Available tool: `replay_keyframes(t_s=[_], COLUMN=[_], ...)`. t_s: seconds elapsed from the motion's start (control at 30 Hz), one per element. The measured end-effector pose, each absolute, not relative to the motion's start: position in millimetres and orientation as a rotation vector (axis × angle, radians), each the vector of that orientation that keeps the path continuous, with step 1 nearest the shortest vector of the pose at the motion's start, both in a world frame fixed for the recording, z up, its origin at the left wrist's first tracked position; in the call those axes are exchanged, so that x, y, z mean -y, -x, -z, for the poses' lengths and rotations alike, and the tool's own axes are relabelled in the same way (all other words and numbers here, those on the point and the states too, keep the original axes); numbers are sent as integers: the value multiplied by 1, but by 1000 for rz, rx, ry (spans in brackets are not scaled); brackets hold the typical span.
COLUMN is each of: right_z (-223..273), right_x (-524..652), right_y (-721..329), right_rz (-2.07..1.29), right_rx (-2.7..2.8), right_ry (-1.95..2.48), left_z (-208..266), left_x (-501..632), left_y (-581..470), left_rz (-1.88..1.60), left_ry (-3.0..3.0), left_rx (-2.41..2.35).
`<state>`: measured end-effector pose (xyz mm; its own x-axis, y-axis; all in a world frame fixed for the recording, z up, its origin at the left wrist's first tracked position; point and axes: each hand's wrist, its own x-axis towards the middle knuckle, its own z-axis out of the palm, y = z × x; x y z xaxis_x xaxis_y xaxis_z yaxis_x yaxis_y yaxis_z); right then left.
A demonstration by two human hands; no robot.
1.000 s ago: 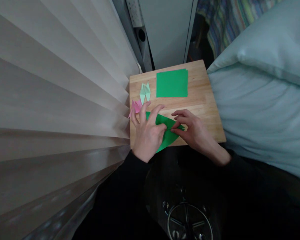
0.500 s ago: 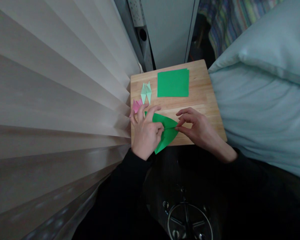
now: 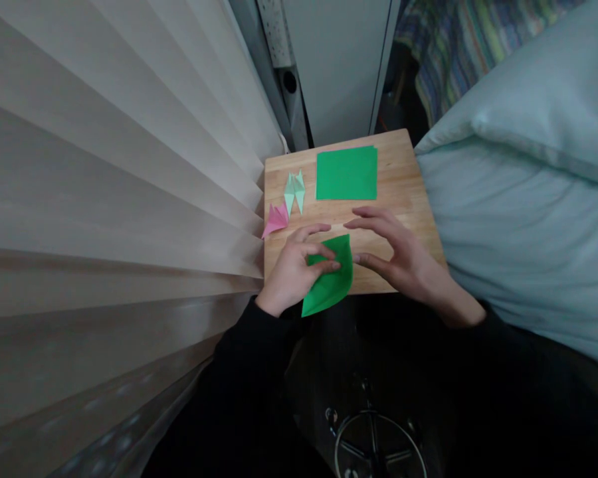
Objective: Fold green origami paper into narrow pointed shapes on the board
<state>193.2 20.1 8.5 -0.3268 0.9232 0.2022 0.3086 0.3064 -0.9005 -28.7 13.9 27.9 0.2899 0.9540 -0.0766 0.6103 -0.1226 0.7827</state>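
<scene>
Across the wooden tabletop (image 3: 398, 172), a green paper stack (image 3: 347, 174) is placed, with a pale-green folded paper (image 3: 290, 192) and a pink folded paper (image 3: 277, 218) leftward. Near the front edge, a green sheet (image 3: 335, 285) is pinched by the left hand (image 3: 295, 267); beside it, the right hand (image 3: 411, 257) is held wide.

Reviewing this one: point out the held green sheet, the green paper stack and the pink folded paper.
Held green sheet (image 3: 333, 284), head view: lower middle.
Green paper stack (image 3: 347, 173), head view: centre of the top.
Pink folded paper (image 3: 277, 218), head view: its middle.
</scene>
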Motion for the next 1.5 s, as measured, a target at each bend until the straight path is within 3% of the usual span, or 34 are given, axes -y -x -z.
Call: replay_keyframes(t_s=[0.4, 0.77, 1.3, 1.5], right_z=[-9, 8, 13, 18], right_x=[-17, -24, -27, -26], right_y=[-191, -189, -200, -195], right_rz=[-1585, -1349, -1264, -1363], right_rx=[1533, 1244, 1163, 1250], right_ry=[928, 1249, 1551, 1380], left_z=[-36, -35, -23, -28], left_x=[-7, -6, -11, -12], left_y=[22, 19, 23, 23], left_rz=[-630, -759, -764, -666], left_ry=[-1164, -705, -566, -522], left_rx=[-1056, -1011, -1246, -1197])
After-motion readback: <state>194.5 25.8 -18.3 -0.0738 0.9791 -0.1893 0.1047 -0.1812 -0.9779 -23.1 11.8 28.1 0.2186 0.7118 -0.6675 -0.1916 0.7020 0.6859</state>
